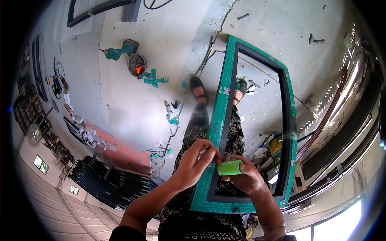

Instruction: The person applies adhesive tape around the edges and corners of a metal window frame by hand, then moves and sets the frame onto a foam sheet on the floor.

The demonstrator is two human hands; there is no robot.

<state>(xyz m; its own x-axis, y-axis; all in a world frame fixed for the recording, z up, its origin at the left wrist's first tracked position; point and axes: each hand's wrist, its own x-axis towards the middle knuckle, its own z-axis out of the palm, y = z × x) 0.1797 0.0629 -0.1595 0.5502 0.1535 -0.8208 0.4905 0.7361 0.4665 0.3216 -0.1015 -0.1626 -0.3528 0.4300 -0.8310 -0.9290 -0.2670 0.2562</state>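
A dark window frame covered with green printed film leans across my legs, and one shoe shows through its opening. My right hand is wrapped round a roll of bright green tape over the frame's near left part. Close beside the roll, my left hand is closed in a pinch above the frame's left bar. Whatever lies between its fingertips, perhaps a tape end, is too small to make out. Clear wrap goes round the frame's right bar.
On the floor to the left lie a teal cordless drill, a round tub with an orange item, and green film scraps. Dark profiles are stacked at lower left. A yellow bucket stands beyond the frame's opening; long profiles lie right.
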